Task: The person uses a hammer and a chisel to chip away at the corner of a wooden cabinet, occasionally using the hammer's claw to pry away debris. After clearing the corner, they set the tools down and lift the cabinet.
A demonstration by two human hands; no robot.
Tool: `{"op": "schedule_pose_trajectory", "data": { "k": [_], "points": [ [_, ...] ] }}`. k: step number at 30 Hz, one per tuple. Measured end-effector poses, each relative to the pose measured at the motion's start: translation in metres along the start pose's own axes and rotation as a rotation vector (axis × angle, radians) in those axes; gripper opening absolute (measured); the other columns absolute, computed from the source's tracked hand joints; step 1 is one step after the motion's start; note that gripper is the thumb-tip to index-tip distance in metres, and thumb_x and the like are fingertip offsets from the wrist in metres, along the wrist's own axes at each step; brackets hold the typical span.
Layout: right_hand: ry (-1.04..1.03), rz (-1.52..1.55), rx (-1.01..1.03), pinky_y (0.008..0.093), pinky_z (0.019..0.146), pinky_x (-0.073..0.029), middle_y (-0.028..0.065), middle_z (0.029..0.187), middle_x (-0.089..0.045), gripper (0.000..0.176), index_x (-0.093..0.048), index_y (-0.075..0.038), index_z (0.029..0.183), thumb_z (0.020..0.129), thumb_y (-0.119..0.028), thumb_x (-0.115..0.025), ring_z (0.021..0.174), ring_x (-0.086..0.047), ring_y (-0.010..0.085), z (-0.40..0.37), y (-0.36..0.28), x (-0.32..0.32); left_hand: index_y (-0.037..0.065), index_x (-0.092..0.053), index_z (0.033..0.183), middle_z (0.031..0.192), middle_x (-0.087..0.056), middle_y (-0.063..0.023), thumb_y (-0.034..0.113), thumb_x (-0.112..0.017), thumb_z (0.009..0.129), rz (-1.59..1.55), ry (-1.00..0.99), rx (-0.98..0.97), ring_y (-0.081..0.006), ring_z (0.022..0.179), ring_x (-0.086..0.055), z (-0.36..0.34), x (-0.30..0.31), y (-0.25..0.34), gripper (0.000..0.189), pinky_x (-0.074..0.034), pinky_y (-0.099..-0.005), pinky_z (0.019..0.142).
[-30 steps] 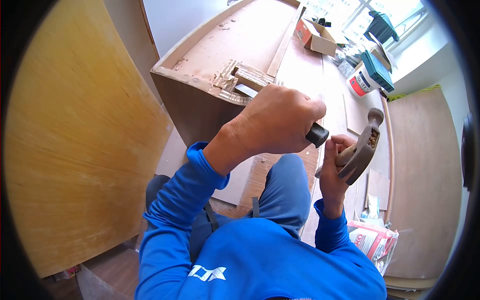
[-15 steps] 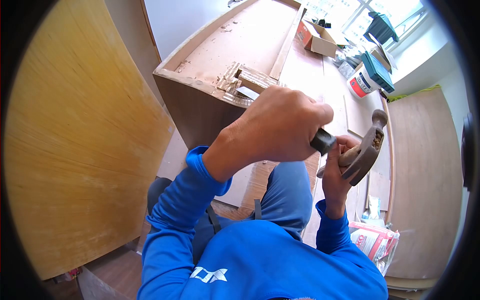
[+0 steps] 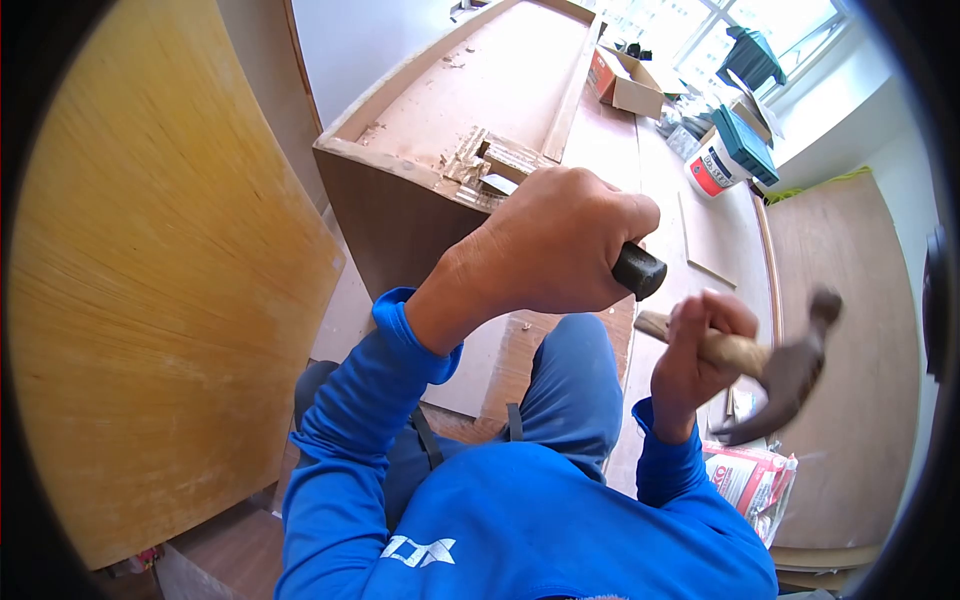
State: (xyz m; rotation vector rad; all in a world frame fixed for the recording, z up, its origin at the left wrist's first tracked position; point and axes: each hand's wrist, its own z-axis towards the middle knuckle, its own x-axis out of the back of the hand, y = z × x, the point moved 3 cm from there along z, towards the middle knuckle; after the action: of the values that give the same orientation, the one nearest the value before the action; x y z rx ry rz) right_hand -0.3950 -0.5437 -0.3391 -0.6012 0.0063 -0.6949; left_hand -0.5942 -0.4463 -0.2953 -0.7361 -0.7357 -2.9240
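Note:
My left hand (image 3: pixel 550 240) is closed in a fist around a chisel (image 3: pixel 640 270), whose black handle end sticks out toward the right. The flat metal blade shows beyond the fist, at the notched, splintered edge of a wooden frame (image 3: pixel 380 165); its exact contact is hard to make out. In my right hand (image 3: pixel 695 350) is a claw hammer (image 3: pixel 790 385), gripped by its short wooden handle close to the head. The hammer head points right, apart from the chisel, and is slightly blurred.
A large yellowish wood panel (image 3: pixel 150 300) stands at the left. Toward the window are an open cardboard box (image 3: pixel 635 95) and a white bucket (image 3: pixel 712 170) with a green lid. Wood chips lie inside the frame. A red-and-white bag (image 3: pixel 745 475) sits at lower right, beside a brown board (image 3: pixel 850 350).
My right hand has swung the hammer away from the chisel handle, to the right and down. The left hand and chisel stay almost in place.

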Motion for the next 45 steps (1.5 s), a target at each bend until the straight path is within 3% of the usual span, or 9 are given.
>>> {"op": "schedule_pose_trajectory", "data": {
  "k": [2, 5, 13, 18, 24, 30, 36, 38, 45],
  "points": [
    [0.088, 0.052, 0.096, 0.0224, 0.059, -0.043, 0.0054, 0.083, -0.062, 0.011, -0.061, -0.004, 0.114, 0.104, -0.001, -0.063, 0.066, -0.057, 0.0104, 0.005, -0.006, -0.003, 0.006, -0.050, 0.074, 0.065, -0.057, -0.0178, 0.014, -0.080, 0.072, -0.016, 0.029, -0.018, -0.0435, 0.066, -0.061, -0.001, 0.001, -0.002, 0.031, -0.046, -0.0463, 0.056],
    [-0.518, -0.194, 0.078, 0.0396, 0.072, -0.055, 0.0203, 0.093, -0.068, 0.033, -0.064, -0.002, 0.113, 0.082, 0.007, -0.072, 0.082, -0.071, 0.0364, 0.014, -0.013, -0.021, 0.006, -0.049, 0.073, 0.064, -0.056, -0.0177, 0.015, -0.080, 0.073, 0.012, 0.009, 0.011, -0.0440, 0.065, -0.060, 0.001, 0.006, 0.001, 0.032, -0.045, -0.0467, 0.055],
    [-0.079, 0.025, 0.186, 0.0259, 0.057, -0.039, 0.0083, 0.081, -0.059, 0.015, -0.054, -0.006, 0.116, 0.105, -0.005, -0.063, 0.066, -0.051, 0.0107, 0.008, -0.023, -0.017, 0.006, -0.049, 0.073, 0.064, -0.055, -0.0172, 0.017, -0.080, 0.075, 0.022, 0.068, -0.026, -0.0428, 0.064, -0.060, -0.002, 0.002, -0.004, 0.033, -0.045, -0.0472, 0.055],
    [-0.551, -0.210, 0.043, 0.0398, 0.068, -0.055, 0.0152, 0.089, -0.068, 0.027, -0.065, -0.004, 0.107, 0.083, 0.006, -0.072, 0.077, -0.071, 0.0314, 0.013, -0.009, -0.021, 0.006, -0.050, 0.074, 0.065, -0.056, -0.0175, 0.015, -0.077, 0.078, 0.012, 0.051, -0.023, -0.0425, 0.064, -0.060, -0.004, 0.004, -0.004, 0.028, -0.046, -0.0479, 0.057],
    [-0.094, 0.099, 0.073, 0.0220, 0.068, -0.049, 0.0114, 0.102, -0.067, 0.013, -0.063, -0.002, 0.113, 0.102, -0.007, -0.069, 0.077, -0.062, 0.0092, 0.006, -0.016, -0.011, 0.007, -0.052, 0.074, 0.063, -0.054, -0.0172, 0.016, -0.075, 0.082, 0.047, 0.053, -0.025, -0.0412, 0.063, -0.061, -0.002, 0.005, -0.006, 0.026, -0.046, -0.0466, 0.056],
    [-0.526, -0.215, 0.041, 0.0377, 0.070, -0.055, 0.0144, 0.087, -0.070, 0.019, -0.067, -0.002, 0.108, 0.091, 0.004, -0.071, 0.077, -0.071, 0.0266, 0.023, -0.005, -0.024, 0.005, -0.052, 0.073, 0.063, -0.053, -0.0193, 0.014, -0.077, 0.079, 0.044, 0.040, 0.017, -0.0431, 0.061, -0.058, 0.003, 0.005, -0.009, 0.028, -0.044, -0.0455, 0.054],
    [0.039, 0.203, -0.036, 0.0352, 0.070, -0.051, 0.0114, 0.086, -0.067, 0.011, -0.064, -0.002, 0.106, 0.103, -0.011, -0.069, 0.076, -0.063, 0.0196, 0.004, 0.013, -0.021, 0.005, -0.051, 0.072, 0.063, -0.053, -0.0198, 0.014, -0.077, 0.079, 0.036, 0.052, 0.047, -0.0432, 0.062, -0.059, 0.004, 0.005, -0.007, 0.028, -0.044, -0.0458, 0.054],
    [-0.515, -0.169, 0.019, 0.0379, 0.066, -0.051, 0.0166, 0.087, -0.066, 0.019, -0.065, -0.002, 0.105, 0.089, 0.001, -0.074, 0.071, -0.064, 0.0306, 0.007, 0.022, -0.029, 0.005, -0.051, 0.073, 0.063, -0.053, -0.0195, 0.015, -0.076, 0.080, 0.047, 0.052, 0.041, -0.0431, 0.061, -0.059, 0.005, 0.004, -0.007, 0.028, -0.045, -0.0461, 0.054],
    [-0.048, 0.161, 0.017, 0.0299, 0.075, -0.054, 0.0095, 0.094, -0.068, 0.015, -0.063, -0.003, 0.114, 0.100, -0.002, -0.069, 0.084, -0.068, 0.0218, 0.004, 0.021, -0.023, 0.006, -0.051, 0.073, 0.064, -0.054, -0.0188, 0.014, -0.074, 0.081, 0.153, 0.022, 0.077, -0.0432, 0.064, -0.060, 0.007, -0.002, -0.010, 0.025, -0.046, -0.0470, 0.056]
  ]
}}
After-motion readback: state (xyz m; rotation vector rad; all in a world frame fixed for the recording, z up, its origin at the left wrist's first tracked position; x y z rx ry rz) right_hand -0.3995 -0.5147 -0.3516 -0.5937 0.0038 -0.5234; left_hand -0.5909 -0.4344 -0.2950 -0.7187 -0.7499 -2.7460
